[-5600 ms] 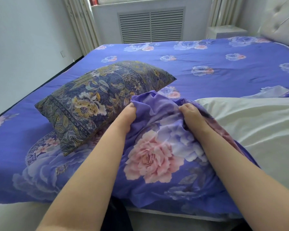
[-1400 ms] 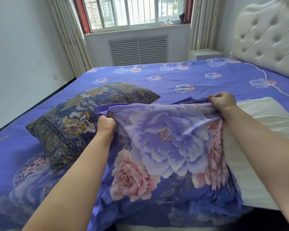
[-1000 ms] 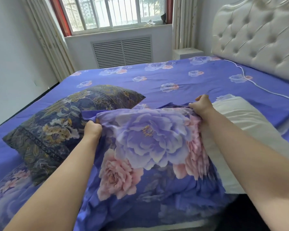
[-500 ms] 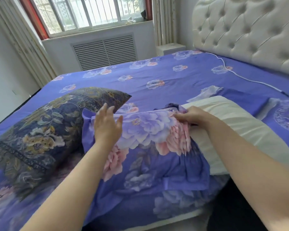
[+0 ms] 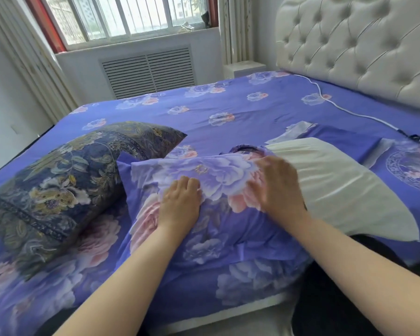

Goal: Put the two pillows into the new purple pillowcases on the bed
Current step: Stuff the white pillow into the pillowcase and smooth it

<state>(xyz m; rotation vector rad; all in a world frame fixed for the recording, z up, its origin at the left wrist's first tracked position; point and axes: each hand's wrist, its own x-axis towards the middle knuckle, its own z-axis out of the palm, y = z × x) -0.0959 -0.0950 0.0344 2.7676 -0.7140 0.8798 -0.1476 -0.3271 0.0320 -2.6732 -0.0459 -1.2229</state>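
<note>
The purple pillowcase (image 5: 211, 175) with big pink and lilac flowers lies bunched on the near side of the bed. My left hand (image 5: 180, 204) rests on its middle with fingers curled into the fabric. My right hand (image 5: 277, 187), blurred, lies flat with fingers spread on the case's right end, against the bare white pillow (image 5: 337, 187). That pillow's left end is under the case's edge. A second pillow in a dark blue and gold floral cover (image 5: 70, 185) lies to the left. Another purple pillowcase (image 5: 347, 139) lies flat behind the white pillow.
The bed (image 5: 228, 105) has a purple floral sheet. A white tufted headboard (image 5: 361, 44) stands at the right, with a white cable (image 5: 344, 112) along the sheet beneath it. The window and radiator grille (image 5: 148, 71) are beyond the far side.
Both hands let go of the pillowcase's top edge, which they had held up and spread. The case has dropped onto the bed and both hands now lie on top of it.
</note>
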